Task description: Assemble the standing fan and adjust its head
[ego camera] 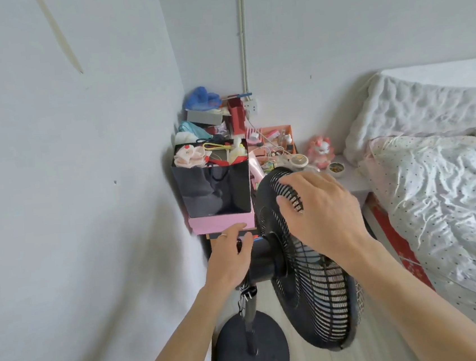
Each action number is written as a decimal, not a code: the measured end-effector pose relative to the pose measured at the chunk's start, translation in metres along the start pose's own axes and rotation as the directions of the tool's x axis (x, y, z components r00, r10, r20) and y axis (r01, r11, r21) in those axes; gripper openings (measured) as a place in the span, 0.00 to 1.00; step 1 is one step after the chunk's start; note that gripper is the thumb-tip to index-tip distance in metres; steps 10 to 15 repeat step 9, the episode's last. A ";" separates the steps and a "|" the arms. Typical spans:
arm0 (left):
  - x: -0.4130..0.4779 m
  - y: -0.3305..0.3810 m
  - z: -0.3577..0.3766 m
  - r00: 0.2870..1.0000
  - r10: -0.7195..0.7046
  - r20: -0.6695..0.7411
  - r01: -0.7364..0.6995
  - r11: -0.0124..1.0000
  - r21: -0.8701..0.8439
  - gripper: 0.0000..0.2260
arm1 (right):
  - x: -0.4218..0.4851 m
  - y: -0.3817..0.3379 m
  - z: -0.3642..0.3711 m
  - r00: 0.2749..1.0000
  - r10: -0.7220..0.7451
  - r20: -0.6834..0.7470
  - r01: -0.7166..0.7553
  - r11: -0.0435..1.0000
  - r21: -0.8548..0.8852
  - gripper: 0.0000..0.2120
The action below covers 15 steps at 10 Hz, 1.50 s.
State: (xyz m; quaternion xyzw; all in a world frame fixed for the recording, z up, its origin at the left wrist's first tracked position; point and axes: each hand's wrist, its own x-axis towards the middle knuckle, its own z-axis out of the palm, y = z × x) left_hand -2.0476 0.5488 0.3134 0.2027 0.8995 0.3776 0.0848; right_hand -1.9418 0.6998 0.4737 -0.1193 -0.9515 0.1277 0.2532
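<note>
**Hands on the fan**

The fan [298,262] stands on its base [236,342] between wall [85,196] and bed [444,194]. The right hand [322,209] curls slightly spread fingers over the guard's [316,292] top. The left hand [230,257] rests close-set fingers on the motor [264,257].

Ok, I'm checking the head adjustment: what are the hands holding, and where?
The right hand grips the grille over its top rim; the left hand rests on the motor housing behind it.
</note>
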 end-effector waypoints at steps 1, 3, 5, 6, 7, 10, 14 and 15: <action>0.001 0.003 0.009 0.997 0.062 -0.039 -0.053 0.977 0.206 0.15 | 0.000 0.032 -0.001 0.991 0.105 0.079 -0.109 0.993 0.055 0.27; -0.008 -0.003 0.023 0.988 0.046 -0.149 0.000 0.955 0.298 0.14 | -0.032 0.050 0.023 0.919 0.142 0.369 -0.213 0.964 0.158 0.44; -0.015 -0.005 0.031 0.985 0.060 -0.161 -0.006 0.947 0.321 0.14 | -0.047 0.047 0.028 0.944 0.170 0.282 -0.232 0.952 0.201 0.44; -0.014 -0.005 0.032 0.983 0.057 -0.177 0.003 0.946 0.325 0.14 | -0.050 0.046 0.026 0.942 0.177 0.285 -0.240 0.949 0.202 0.43; -0.010 -0.006 0.034 0.982 0.053 -0.180 0.011 0.941 0.338 0.14 | -0.048 0.050 0.018 0.932 0.157 0.328 -0.232 0.951 0.204 0.44; -0.009 -0.011 0.029 0.988 0.053 -0.145 0.003 0.933 0.359 0.14 | -0.004 0.069 -0.046 0.728 -0.018 0.685 -0.068 0.993 0.098 0.40; -0.009 -0.011 0.029 0.988 0.053 -0.145 0.003 0.933 0.359 0.14 | -0.004 0.069 -0.046 0.728 -0.018 0.685 -0.068 0.993 0.098 0.40; -0.009 -0.011 0.029 0.988 0.053 -0.145 0.003 0.933 0.359 0.14 | -0.004 0.069 -0.046 0.728 -0.018 0.685 -0.068 0.993 0.098 0.40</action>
